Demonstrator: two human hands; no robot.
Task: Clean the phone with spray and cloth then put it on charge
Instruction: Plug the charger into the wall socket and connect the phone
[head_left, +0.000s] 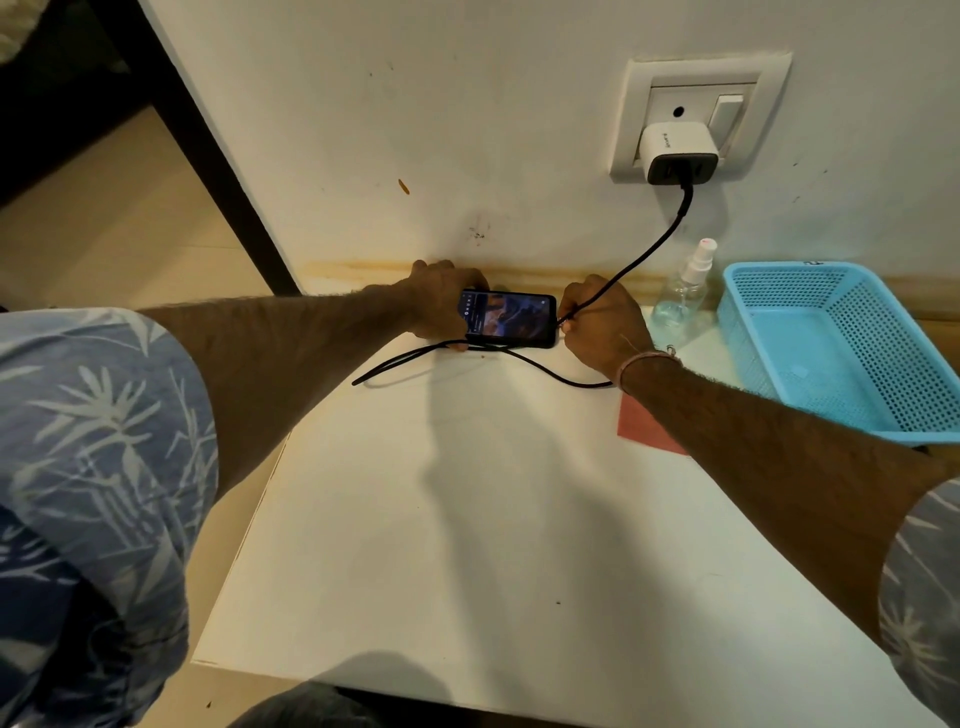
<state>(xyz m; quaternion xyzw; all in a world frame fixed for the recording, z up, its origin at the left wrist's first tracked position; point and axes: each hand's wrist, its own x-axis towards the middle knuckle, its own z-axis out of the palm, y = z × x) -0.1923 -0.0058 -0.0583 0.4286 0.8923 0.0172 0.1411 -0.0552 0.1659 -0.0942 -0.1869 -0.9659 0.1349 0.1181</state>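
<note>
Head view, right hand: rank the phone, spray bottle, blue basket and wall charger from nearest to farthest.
From the right hand, pinching the cable:
1. Phone, right beside it, on its left.
2. Spray bottle, just right, by the wall.
3. Blue basket, farther right.
4. Wall charger, up on the wall.

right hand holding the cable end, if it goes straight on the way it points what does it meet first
The phone: the right hand pinches the cable end right at its short edge, pointing into it. Whether the plug already touches cannot be told.
</note>
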